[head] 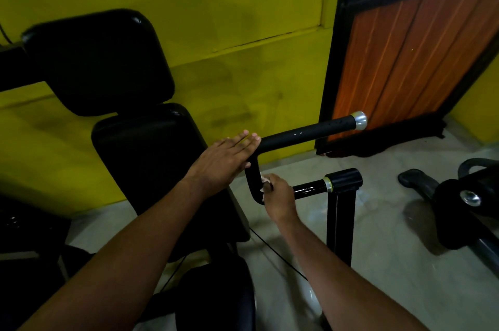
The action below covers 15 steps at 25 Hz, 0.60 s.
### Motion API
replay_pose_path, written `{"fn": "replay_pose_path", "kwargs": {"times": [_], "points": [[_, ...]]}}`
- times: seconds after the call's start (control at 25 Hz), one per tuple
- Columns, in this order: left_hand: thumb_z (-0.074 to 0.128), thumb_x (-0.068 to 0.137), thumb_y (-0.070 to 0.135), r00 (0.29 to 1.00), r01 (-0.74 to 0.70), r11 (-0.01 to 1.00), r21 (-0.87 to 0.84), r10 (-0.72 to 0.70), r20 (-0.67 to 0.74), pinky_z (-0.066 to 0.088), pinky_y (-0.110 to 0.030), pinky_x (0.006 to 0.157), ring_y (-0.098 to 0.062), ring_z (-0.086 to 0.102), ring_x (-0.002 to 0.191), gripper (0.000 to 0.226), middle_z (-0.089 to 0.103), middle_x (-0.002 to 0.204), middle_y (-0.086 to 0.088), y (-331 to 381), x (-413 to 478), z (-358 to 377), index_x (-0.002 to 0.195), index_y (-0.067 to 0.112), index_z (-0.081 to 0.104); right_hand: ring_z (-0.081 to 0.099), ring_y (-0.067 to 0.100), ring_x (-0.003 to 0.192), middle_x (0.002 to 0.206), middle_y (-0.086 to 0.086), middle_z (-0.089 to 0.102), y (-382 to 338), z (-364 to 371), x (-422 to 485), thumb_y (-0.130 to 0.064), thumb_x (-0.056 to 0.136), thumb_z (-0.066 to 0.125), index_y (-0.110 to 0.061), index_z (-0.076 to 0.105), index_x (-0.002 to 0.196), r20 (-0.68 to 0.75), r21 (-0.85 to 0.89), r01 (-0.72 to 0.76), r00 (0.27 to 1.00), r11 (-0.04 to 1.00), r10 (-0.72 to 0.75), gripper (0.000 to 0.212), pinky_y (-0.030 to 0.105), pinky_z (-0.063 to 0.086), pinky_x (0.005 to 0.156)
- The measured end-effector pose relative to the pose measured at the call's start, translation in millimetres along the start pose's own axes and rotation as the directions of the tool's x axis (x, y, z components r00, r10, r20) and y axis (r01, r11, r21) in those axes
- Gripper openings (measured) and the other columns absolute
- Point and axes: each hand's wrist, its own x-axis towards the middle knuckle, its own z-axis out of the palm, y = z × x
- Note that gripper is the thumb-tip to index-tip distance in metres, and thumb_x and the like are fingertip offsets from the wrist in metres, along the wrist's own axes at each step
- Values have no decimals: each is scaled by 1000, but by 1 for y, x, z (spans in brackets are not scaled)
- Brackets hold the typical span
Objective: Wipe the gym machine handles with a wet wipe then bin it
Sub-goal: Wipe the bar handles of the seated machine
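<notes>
Machine handle [305, 134]: black bar with silver end cap, bending down to a lower bar.
Left hand [221, 160]: fingers [244, 140] straight, lying flat on the upper bend.
Right hand [279, 197]: curled round the white wet wipe [266, 179], pressing it against the lower bend.
Black padded seat back [151, 163]: just behind.

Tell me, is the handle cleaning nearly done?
Not yet. Done: the wet wipe is out and in use. In hand: the right hand pinches it against the upright bend of the black handle, while the left hand rests flat on top. Left: the long upper bar may need wiping; I can't tell. Throwing the wipe away comes last.
</notes>
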Motion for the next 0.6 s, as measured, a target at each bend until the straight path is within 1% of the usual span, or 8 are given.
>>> {"fn": "replay_pose_path", "kwargs": {"times": [0.04, 0.12, 0.24, 0.32, 0.4, 0.44, 0.52, 0.6], "points": [[42, 103, 32, 1000, 14, 1000, -4, -14, -18, 31, -36, 109, -16, 12, 150, 62, 16, 163, 0, 2, -1, 1, 156, 16, 14, 68, 27, 86, 93, 12, 70, 6, 1, -2, -8, 99, 47, -4, 66, 102, 10, -32, 19, 1000, 999, -18, 20, 38, 55, 76], [44, 103, 29, 995, 79, 996, -43, -82, -61, 36, -38, 106, -18, 20, 149, 60, 23, 161, -2, 12, -6, 5, 155, 14, 20, 67, 13, 75, 84, 4, 69, 10, -7, -9, -7, 98, 49, -6, 67, 98, 33, -20, 72, 997, 997, -71, 18, 29, 53, 72], [46, 103, 29, 939, 284, 927, -246, -320, -122, 35, -37, 109, -19, 26, 147, 58, 28, 159, -4, 37, -20, 18, 154, 12, 23, 62, -5, 68, 80, -3, 68, 0, -34, -21, -5, 93, 59, -8, 71, 90, 108, -14, 139, 985, 990, -137, 13, 17, 51, 69], [44, 104, 29, 887, 384, 848, -365, -449, -110, 28, -32, 113, -16, 23, 148, 59, 26, 160, -2, 56, -26, 29, 155, 13, 19, 61, 4, 82, 93, 1, 68, -11, -51, -25, -2, 91, 59, -9, 70, 102, -37, -125, 333, 940, 935, -340, 17, 26, 53, 79], [44, 104, 29, 835, 444, 770, -458, -541, -100, 25, -30, 115, -15, 25, 147, 59, 25, 160, -1, 70, -28, 40, 155, 14, 20, 55, 13, 100, 109, 3, 64, -25, -63, -21, 2, 90, 56, -10, 67, 117, -139, -265, 556, 786, 788, -602, 31, 25, 47, 90], [45, 103, 29, 811, 464, 734, -497, -578, -96, 26, -31, 115, -14, 26, 147, 59, 26, 160, 0, 74, -26, 44, 155, 15, 22, 53, 17, 107, 116, 5, 63, -34, -67, -14, 2, 91, 54, -11, 67, 119, -119, -327, 634, 708, 701, -696, 34, 24, 43, 94], [48, 100, 28, 761, 508, 670, -541, -643, -82, 32, -34, 114, -15, 32, 144, 58, 33, 157, 1, 80, -20, 51, 154, 18, 28, 51, 27, 115, 122, 9, 61, -53, -71, 3, -6, 91, 53, -11, 68, 118, 15, -450, 727, 587, 519, -810, 31, 31, 41, 97], [52, 97, 27, 706, 545, 625, -560, -702, -97, 42, -36, 104, -17, 45, 134, 52, 48, 147, 2, 84, -17, 55, 148, 22, 38, 53, 33, 118, 123, 12, 62, -65, -64, 22, -12, 88, 58, -11, 68, 115, 216, -550, 765, 518, 335, -828, 29, 40, 43, 100]]}}
